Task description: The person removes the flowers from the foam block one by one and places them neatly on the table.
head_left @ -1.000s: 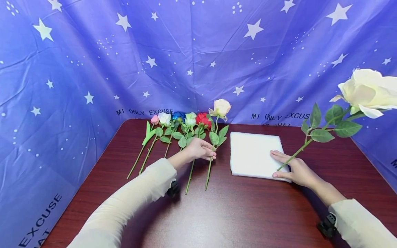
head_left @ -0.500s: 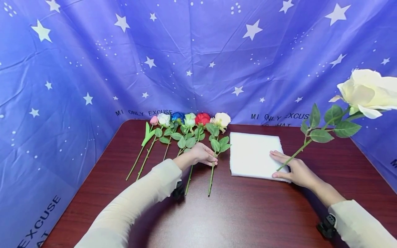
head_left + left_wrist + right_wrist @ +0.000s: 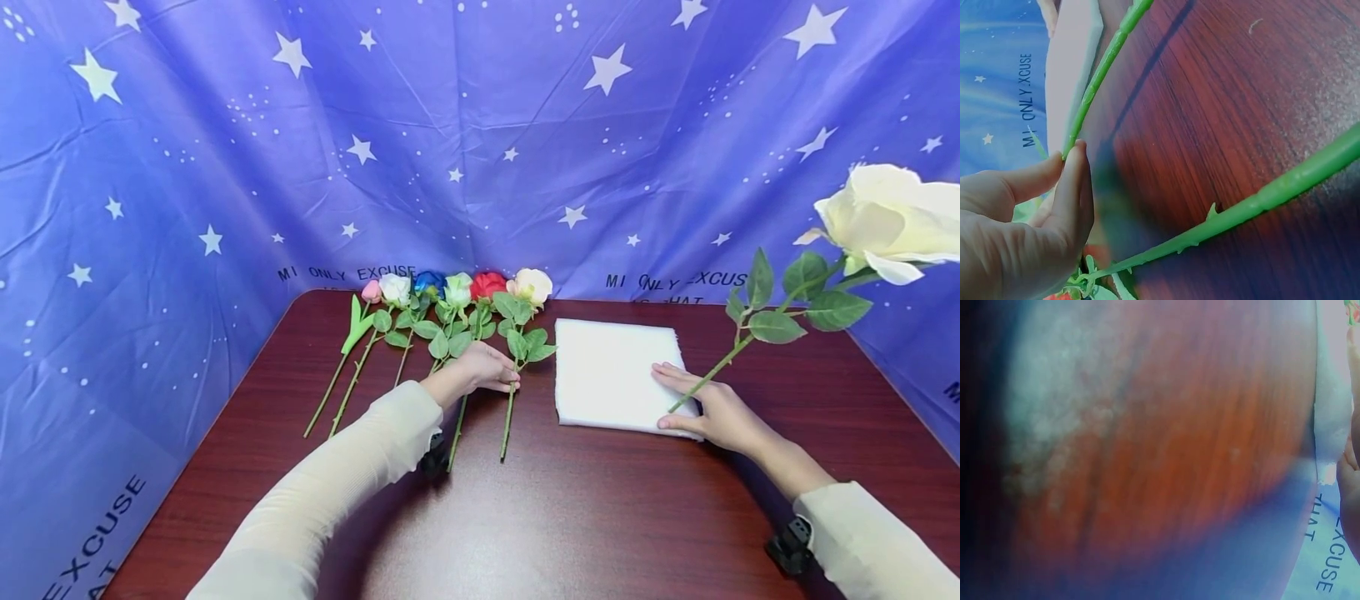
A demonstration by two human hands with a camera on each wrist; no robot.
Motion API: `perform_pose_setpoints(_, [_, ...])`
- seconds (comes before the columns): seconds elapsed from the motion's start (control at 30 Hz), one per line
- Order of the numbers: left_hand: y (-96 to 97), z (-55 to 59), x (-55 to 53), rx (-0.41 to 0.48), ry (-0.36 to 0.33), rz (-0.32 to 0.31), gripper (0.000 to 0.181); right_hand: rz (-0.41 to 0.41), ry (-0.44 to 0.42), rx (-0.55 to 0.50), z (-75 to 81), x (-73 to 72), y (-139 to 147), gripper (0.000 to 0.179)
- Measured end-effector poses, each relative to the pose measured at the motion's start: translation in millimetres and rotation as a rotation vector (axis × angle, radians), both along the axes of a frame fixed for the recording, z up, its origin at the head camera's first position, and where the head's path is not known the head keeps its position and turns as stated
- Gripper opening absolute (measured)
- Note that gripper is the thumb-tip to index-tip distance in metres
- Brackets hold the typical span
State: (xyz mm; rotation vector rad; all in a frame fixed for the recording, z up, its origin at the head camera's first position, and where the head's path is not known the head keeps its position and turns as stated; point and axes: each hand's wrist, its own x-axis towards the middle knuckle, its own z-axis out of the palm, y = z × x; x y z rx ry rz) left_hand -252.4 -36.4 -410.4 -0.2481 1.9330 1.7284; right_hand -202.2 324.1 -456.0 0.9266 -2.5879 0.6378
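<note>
My left hand [image 3: 483, 367] pinches the stem of a cream-pink rose [image 3: 530, 286] between thumb and fingertips. The left wrist view shows the thumb and fingertips meeting on its green stem [image 3: 1102, 75]. This rose lies right beside a red rose [image 3: 489, 286], at the right end of a row of flowers. My right hand [image 3: 723, 421] rests on the right side of a white foam block [image 3: 615, 375], fingers extended over its top. A large white rose [image 3: 881, 221] leans to the right, its stem's lower end at the block between my thumb and fingers.
Left of the red rose lie a pale green rose [image 3: 458, 289], a blue rose [image 3: 430, 283], a white rose [image 3: 395, 288] and a pink tulip [image 3: 371, 291]. The brown table [image 3: 585, 517] ends at a blue star-patterned curtain [image 3: 465, 150].
The cream-pink rose's bloom has come down level with the other blooms, and the left hand has then shifted slightly left with it. The right hand, foam block and large white rose stay put.
</note>
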Motion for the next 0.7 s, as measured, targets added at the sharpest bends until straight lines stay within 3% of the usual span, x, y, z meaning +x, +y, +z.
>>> perform_pose_setpoints(0.47, [-1.1, 0.6, 6.0, -0.15, 0.063, -0.028, 0.021, -0.001, 0.0, 0.002, 0.2, 0.3, 0.3, 0.075])
perform_pose_setpoints(0.7, [-1.7, 3.4, 6.0, -0.17, 0.11, -0.019, 0.018, 0.007, -0.036, 0.013, 2.9, -0.2, 0.2, 0.076])
